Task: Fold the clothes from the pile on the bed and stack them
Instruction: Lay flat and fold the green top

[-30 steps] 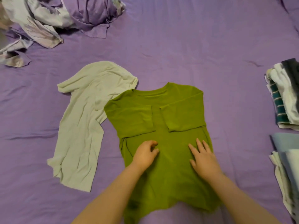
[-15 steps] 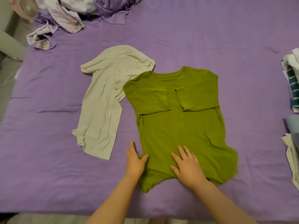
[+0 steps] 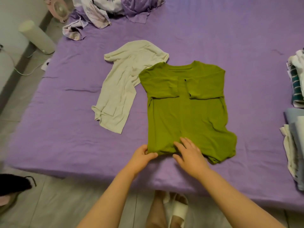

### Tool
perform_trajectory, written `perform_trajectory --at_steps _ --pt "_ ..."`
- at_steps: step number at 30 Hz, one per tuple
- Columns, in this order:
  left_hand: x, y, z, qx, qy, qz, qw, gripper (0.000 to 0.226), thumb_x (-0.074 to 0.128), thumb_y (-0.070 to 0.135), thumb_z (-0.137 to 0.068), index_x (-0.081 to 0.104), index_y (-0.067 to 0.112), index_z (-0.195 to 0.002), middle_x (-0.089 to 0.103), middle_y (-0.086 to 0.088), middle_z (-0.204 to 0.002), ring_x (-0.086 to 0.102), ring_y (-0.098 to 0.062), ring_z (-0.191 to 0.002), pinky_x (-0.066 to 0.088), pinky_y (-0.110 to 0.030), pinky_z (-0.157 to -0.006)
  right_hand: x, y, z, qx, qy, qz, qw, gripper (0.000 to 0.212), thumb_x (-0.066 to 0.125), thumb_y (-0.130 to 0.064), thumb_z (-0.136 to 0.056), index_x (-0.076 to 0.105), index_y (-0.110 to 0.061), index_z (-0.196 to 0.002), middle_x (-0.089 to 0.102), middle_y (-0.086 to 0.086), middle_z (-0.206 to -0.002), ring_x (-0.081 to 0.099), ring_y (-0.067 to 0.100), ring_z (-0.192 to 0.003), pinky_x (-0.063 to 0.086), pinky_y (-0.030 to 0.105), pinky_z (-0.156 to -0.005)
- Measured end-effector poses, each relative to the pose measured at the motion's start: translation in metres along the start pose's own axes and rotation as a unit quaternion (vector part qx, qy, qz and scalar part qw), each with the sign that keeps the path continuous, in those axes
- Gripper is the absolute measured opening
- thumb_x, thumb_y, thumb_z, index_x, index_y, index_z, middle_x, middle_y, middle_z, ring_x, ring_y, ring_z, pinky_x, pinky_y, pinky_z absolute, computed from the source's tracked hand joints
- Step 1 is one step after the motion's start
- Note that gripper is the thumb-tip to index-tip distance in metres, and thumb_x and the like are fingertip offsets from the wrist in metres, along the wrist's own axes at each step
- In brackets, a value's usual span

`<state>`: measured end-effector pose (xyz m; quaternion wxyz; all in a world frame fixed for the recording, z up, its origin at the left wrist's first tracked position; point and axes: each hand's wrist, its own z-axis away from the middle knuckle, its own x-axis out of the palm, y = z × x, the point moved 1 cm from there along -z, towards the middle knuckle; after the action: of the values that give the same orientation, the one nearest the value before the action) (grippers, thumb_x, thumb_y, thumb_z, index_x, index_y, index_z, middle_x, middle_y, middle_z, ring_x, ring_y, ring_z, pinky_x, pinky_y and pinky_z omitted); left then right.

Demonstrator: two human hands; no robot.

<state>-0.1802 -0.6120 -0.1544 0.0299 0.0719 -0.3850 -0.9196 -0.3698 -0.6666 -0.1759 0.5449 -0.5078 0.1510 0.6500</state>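
On the purple bed (image 3: 205,38) a green shirt (image 3: 185,116) lies flat, sleeves folded in. At its near hem, the left hand (image 3: 142,156) pinches the left corner; the right hand (image 3: 189,151) rests flat on the hem, fingers straight. A pale shirt (image 3: 121,86) touches its left shoulder. Folded stacks (image 3: 296,89) lie well right.

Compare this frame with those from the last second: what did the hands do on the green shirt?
Both hands slid from the shirt's middle toward its near hem. The left hand now pinches the hem's corner; the right hand lies flat at the hem beside it. The green shirt, sleeves folded in, and the pale shirt beside it lie as before.
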Motion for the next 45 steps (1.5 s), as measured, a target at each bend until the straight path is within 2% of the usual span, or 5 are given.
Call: perform_trajectory --at_steps 8,14,23,38,45 --pt "0.002 -0.008 0.028 0.034 0.090 0.095 0.991 0.005 0.046 0.006 -0.099 0.043 0.009 -0.100 0.057 -0.019 -0.104 0.056 -0.023 -0.092 0.048 -0.040 -0.083 0.008 -0.035 0.015 -0.075 0.027 -0.051 0.996 0.049 0.041 -0.050 -0.097 0.043 -0.027 -0.141 0.043 -0.002 -0.147 0.027 0.017 -0.142 0.022 0.031 -0.115" --pt "-0.004 -0.050 0.028 -0.054 0.094 0.112 0.988 0.012 0.061 0.020 -0.093 0.055 0.012 -0.099 0.067 -0.011 -0.096 0.064 -0.016 -0.079 0.054 -0.027 -0.065 0.033 -0.038 0.016 -0.057 -0.018 -0.033 0.998 0.040 0.033 -0.044 -0.101 0.053 -0.029 -0.131 0.059 -0.002 -0.132 0.050 0.020 -0.123 0.033 0.033 -0.102" --pt "-0.018 -0.080 0.021 0.024 0.212 -0.253 0.944 0.039 0.068 0.011 -0.084 0.058 0.007 -0.121 0.059 -0.013 -0.116 0.055 -0.029 -0.111 0.042 -0.038 -0.097 0.049 0.027 0.031 0.019 0.011 -0.018 1.000 0.037 0.044 -0.026 -0.099 0.051 -0.020 -0.135 0.046 -0.001 -0.144 0.035 0.017 -0.137 0.026 0.029 -0.112" --pt "0.137 -0.024 -0.050 0.207 -0.074 -0.365 0.904 0.034 0.055 0.014 -0.094 0.059 0.007 -0.127 0.059 -0.011 -0.131 0.051 -0.022 -0.124 0.030 -0.025 -0.105 0.003 0.149 0.000 0.262 0.166 -0.344 0.886 0.085 0.064 -0.008 -0.089 0.007 -0.002 -0.151 0.027 0.018 -0.154 0.034 0.032 -0.138 0.028 0.042 -0.113" --pt "0.138 -0.021 -0.061 0.085 -0.084 -0.262 0.957 0.041 0.050 0.010 -0.098 0.045 0.000 -0.138 0.047 -0.014 -0.143 0.045 -0.022 -0.131 0.030 -0.020 -0.103 0.004 0.147 0.006 0.256 0.212 -0.444 0.832 0.039 0.076 -0.008 -0.078 0.060 -0.005 -0.113 0.067 0.016 -0.111 0.060 0.018 -0.089 0.044 0.023 -0.075"
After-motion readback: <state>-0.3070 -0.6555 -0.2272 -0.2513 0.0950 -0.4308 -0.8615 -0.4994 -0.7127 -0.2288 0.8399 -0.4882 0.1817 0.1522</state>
